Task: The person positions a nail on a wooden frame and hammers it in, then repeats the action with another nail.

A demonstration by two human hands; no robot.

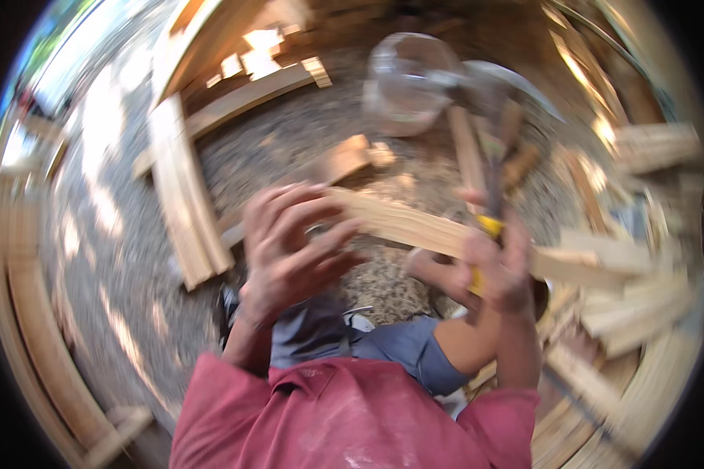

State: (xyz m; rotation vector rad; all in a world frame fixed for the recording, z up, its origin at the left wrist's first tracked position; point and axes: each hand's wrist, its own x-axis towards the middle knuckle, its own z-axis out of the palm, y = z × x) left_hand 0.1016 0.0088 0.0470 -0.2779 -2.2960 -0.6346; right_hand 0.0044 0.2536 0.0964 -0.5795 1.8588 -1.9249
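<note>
My left hand (297, 238) has its fingers spread and curved at the left end of a pale wooden strip (403, 223). Whether its fingertips touch the wood, I cannot tell. The strip slants across in front of me, passing behind my right hand (501, 262). That hand is wrapped round the yellow grip of what looks like a hammer (493, 168), held upright with its blurred head pointing away from me. My bent leg in blue-grey shorts (407, 348) lies under the strip.
A clear plastic tub (411, 82) stands on the ground ahead. Paired wooden strips (184, 195) lie to the left, near a longer beam (246, 98). Several cut pieces of wood (641, 313) are piled at the right. Long boards (51, 328) run along the left rim.
</note>
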